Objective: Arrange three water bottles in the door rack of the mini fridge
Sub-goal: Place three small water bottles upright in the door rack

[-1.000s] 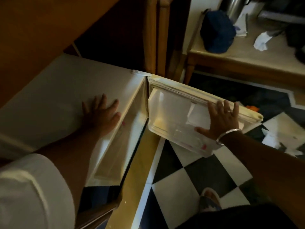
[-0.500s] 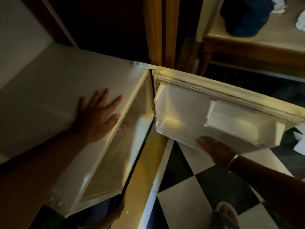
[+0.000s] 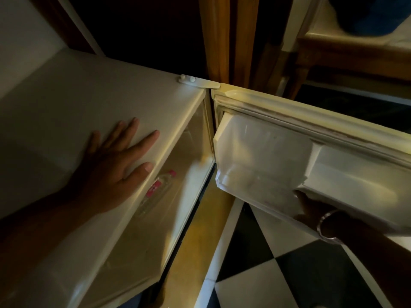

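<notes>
The white mini fridge (image 3: 66, 130) stands with its door (image 3: 333, 127) swung open to the right. My left hand (image 3: 115, 165) lies flat on the fridge top, fingers spread, holding nothing. A clear water bottle (image 3: 155, 190) with a pink cap and pink label lies inside the fridge, seen just below the top's front edge. The door's white plastic rack (image 3: 262, 161) faces me; no bottle shows in it. My right hand (image 3: 311, 207), with a bangle on the wrist, reaches under the rack's lower edge; its fingers are hidden behind the plastic.
A black-and-white chequered floor (image 3: 255, 285) lies below the door. Wooden posts (image 3: 222, 36) stand behind the hinge. A wooden table (image 3: 355, 47) with a dark blue item on it stands at the upper right. A yellowish threshold strip (image 3: 200, 241) runs under the fridge opening.
My right hand has dropped from the door's inner face to below the rack. The view has moved closer and lower, and the bottle inside the fridge now shows. My left hand stays put.
</notes>
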A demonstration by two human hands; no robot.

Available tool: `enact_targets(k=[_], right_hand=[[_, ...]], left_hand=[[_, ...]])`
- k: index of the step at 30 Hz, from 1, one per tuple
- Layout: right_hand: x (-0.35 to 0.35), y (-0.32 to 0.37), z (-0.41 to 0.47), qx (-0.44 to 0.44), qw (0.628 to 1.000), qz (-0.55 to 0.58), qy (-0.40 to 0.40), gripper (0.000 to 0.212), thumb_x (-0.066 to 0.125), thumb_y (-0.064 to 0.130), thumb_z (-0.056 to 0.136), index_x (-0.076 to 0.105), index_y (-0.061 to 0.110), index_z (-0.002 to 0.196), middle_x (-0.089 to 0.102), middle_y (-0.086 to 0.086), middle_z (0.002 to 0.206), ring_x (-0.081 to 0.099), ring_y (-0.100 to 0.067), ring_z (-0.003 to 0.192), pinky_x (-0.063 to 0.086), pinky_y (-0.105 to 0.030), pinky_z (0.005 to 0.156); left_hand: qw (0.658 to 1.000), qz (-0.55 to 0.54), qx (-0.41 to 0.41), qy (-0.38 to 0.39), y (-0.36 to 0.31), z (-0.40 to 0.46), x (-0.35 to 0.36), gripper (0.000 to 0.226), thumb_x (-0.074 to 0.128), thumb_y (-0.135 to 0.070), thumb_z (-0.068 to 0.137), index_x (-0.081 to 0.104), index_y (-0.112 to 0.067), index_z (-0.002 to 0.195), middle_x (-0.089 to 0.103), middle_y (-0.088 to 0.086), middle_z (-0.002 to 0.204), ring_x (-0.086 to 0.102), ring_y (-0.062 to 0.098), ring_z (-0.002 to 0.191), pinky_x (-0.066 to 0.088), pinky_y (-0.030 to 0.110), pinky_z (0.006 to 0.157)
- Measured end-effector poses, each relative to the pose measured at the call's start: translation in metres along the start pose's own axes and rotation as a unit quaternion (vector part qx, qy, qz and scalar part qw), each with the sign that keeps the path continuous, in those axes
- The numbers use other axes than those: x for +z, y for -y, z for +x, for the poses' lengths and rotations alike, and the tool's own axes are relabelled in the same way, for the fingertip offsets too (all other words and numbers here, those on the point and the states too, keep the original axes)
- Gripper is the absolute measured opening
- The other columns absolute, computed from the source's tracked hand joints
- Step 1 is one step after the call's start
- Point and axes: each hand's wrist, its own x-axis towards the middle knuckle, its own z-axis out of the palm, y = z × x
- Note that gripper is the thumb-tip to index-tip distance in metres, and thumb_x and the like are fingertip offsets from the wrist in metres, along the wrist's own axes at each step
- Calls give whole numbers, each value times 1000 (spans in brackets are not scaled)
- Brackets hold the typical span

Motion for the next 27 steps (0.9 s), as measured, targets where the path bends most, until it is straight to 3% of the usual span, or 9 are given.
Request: enact_targets(k=[3, 4, 5, 7, 9, 13, 20, 23, 27], right_hand=[[-9, 26, 20, 11, 988, 142, -61, 78, 44, 57, 91, 20, 10, 149, 61, -20, 122, 51, -30, 118, 26, -47, 114], [-16, 38, 21, -19, 997, 39, -57, 82, 38, 59, 92, 17, 4, 149, 68, -22, 92, 55, -23, 104, 22, -41, 116], [-27, 56, 32, 31, 962, 133, -237, 84, 36, 61, 91, 20, 0, 147, 66, -16, 71, 54, -13, 98, 22, -25, 112], [-33, 95, 41, -7, 938, 240, -250, 56, 56, 46, 90, 48, 7, 129, 66, -14, 91, 60, -25, 98, 39, -33, 89], [-38, 125, 50, -92, 919, 274, -268, 40, 63, 33, 88, 52, 15, 121, 61, -13, 113, 60, -34, 102, 44, -38, 82], [-29, 144, 65, -88, 871, 352, -332, 49, 62, 27, 89, 46, 11, 133, 53, -20, 120, 53, -35, 109, 45, -46, 90], [15, 155, 67, 13, 801, 546, -244, 62, 57, 42, 90, 39, 7, 138, 63, -16, 108, 59, -31, 105, 44, -35, 86], [31, 163, 61, 26, 800, 513, -310, 64, 55, 41, 92, 35, 5, 141, 60, -20, 122, 57, -33, 113, 45, -39, 92], [43, 193, 46, 79, 804, 432, -401, 69, 64, 27, 89, 33, -8, 140, 30, -35, 147, 28, -48, 137, 24, -52, 113]], left_hand=[[1000, -5, -1, -1, 0, -1, -1, 68, 22, -64, 86, 16, -48, 153, 4, -4, 168, 0, 19, 154, -2, 57, 122], [1000, -8, 0, -2, -1, -1, -1, 68, 22, -64, 86, 17, -48, 152, 4, -4, 168, 1, 19, 154, -1, 57, 122], [1000, -11, 0, -3, -1, -1, -2, 69, 22, -64, 86, 17, -47, 152, 4, -4, 168, 1, 19, 154, -1, 57, 122], [1000, -19, 1, -4, -3, -1, -3, 69, 22, -64, 86, 17, -45, 152, 5, -4, 167, 1, 19, 154, -1, 56, 122], [1000, -21, 1, -5, -3, -2, -3, 69, 23, -64, 86, 17, -44, 152, 5, -4, 167, 1, 18, 155, -1, 56, 122], [1000, -28, 5, -8, -2, -2, -2, 67, 24, -62, 87, 19, -46, 152, 5, -6, 167, 0, 16, 155, -2, 55, 122], [999, -30, 2, -13, 0, 0, 0, 66, 27, -61, 87, 19, -48, 152, 6, -6, 168, 2, 16, 155, 0, 57, 122], [1000, -29, -3, -10, -1, 1, -1, 66, 27, -62, 87, 16, -50, 151, 5, -7, 168, 1, 16, 155, 0, 56, 122], [1000, -26, -13, -3, -3, 1, -2, 66, 27, -62, 86, 12, -53, 149, 4, -7, 168, 0, 14, 154, -1, 55, 122]])
